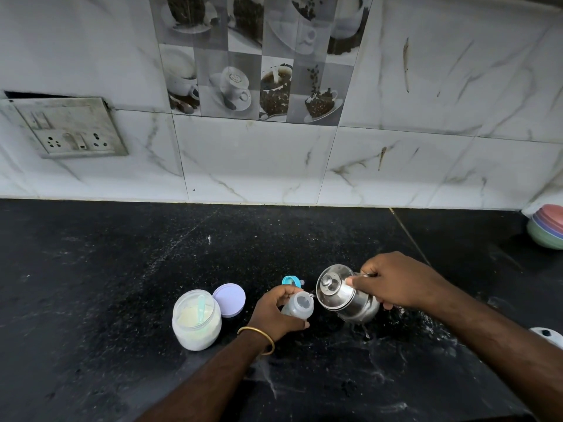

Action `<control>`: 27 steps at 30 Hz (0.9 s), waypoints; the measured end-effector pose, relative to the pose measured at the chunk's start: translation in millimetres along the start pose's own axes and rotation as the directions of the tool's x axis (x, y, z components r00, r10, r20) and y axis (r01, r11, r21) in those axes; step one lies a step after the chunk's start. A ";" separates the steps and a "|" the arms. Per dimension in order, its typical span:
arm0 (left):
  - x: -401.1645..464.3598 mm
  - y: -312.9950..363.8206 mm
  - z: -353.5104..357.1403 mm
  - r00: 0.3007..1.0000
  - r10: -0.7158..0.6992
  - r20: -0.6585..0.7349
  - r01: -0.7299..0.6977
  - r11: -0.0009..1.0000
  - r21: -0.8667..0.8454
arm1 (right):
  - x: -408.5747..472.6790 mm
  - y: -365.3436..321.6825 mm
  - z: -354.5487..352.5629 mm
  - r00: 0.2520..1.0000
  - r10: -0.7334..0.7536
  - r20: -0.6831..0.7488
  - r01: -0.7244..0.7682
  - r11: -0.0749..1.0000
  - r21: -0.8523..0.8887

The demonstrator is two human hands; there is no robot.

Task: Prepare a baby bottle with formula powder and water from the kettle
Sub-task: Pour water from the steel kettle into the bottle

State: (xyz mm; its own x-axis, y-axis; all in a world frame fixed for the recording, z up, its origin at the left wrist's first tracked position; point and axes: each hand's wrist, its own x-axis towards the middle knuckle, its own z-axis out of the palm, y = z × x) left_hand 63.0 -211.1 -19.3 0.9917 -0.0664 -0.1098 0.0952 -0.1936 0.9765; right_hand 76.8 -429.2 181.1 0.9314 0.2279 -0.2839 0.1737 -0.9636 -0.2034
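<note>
On black counter my left hand (275,312) wraps the light baby bottle (298,305); right hand (393,283) clamps wet, slippery steel kettle (344,295) handle.

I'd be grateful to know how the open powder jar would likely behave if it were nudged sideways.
The powder jar looks squat and well filled, so it would probably slide rather than tip. With its lid off and a scoop inside, a hard shove might spill powder.

Black counter (122,269) bears powder jar (196,324), purple lid (230,300), stacked bowls (548,229).
</note>
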 end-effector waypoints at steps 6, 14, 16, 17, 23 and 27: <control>0.5 -2.8 1.0 1.000 -0.002 -0.008 0.002 1.000 0.000 | -0.9 0.3 -0.1 1.000 0.004 -0.003 -0.004 1.000 -0.004; 0.0 -2.7 1.1 1.000 -0.008 -0.002 0.008 1.000 0.000 | -0.2 1.4 0.2 1.000 0.012 -0.012 -0.012 1.000 0.000; 0.0 -2.3 0.6 1.000 -0.008 0.002 0.008 1.000 0.001 | -0.4 2.1 0.5 1.000 0.013 -0.009 -0.013 1.000 0.004; 0.0 -2.0 0.4 1.000 -0.008 0.003 0.008 1.000 0.001 | -0.2 2.2 0.5 1.000 0.013 -0.008 -0.013 1.000 0.005; -0.4 -0.8 1.3 1.000 -0.008 0.011 0.008 1.000 -0.002 | 0.7 4.2 0.6 1.000 0.006 -0.007 -0.006 1.000 0.009; -0.8 -0.6 1.5 1.000 -0.007 0.021 0.007 1.000 -0.002 | 0.6 3.7 0.7 1.000 0.001 -0.006 -0.001 1.000 0.000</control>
State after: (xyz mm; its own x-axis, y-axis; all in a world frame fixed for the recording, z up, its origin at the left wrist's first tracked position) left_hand 62.0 -212.3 -20.0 0.9891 -0.0853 -0.1202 0.1021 -0.1923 0.9760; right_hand 77.8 -432.5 179.5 0.9335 0.2263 -0.2782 0.1730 -0.9637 -0.2034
